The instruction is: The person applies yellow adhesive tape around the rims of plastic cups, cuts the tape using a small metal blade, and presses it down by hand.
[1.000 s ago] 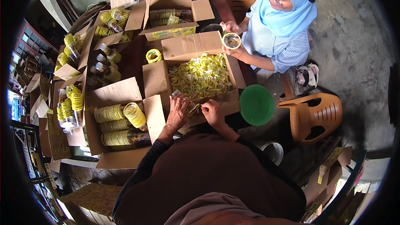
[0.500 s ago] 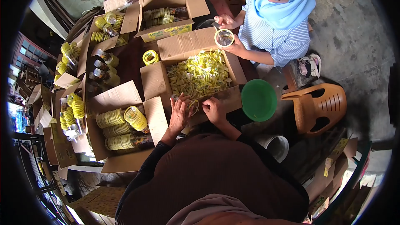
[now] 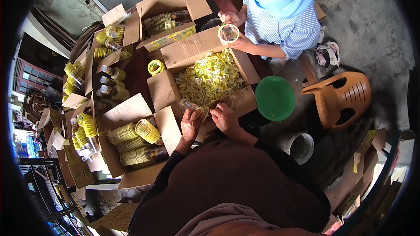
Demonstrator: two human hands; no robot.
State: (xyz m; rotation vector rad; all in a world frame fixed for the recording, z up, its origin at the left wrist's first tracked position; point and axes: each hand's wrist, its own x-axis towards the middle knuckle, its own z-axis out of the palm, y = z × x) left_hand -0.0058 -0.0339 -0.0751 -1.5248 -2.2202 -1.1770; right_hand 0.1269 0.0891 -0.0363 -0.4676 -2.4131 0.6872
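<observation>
My left hand point(image 3: 191, 124) is closed around a clear plastic cup point(image 3: 190, 105) with a dark printed band, tilted on its side. The cup's yellowish rim faces right, towards my right hand point(image 3: 225, 119). The fingers of that hand are pinched together close to the rim; what is between them is hidden. Just beyond both hands stands an open cardboard box point(image 3: 164, 91) full of yellow and whitish strips point(image 3: 209, 76). To the left, another box point(image 3: 127, 108) holds stacked cups with yellow rims point(image 3: 148, 131).
Across the table a person in a striped shirt point(image 3: 280, 30) holds a clear cup point(image 3: 228, 34). A green basin point(image 3: 274, 98) is right of the strips. Further round are a yellow ring roll point(image 3: 156, 67), another cup box point(image 3: 173, 35), an orange chair point(image 3: 343, 100) and a bucket point(image 3: 302, 148).
The cup in my left hand has turned so its printed side shows more. My right hand stays close to its rim. The camera view has shifted slightly.
</observation>
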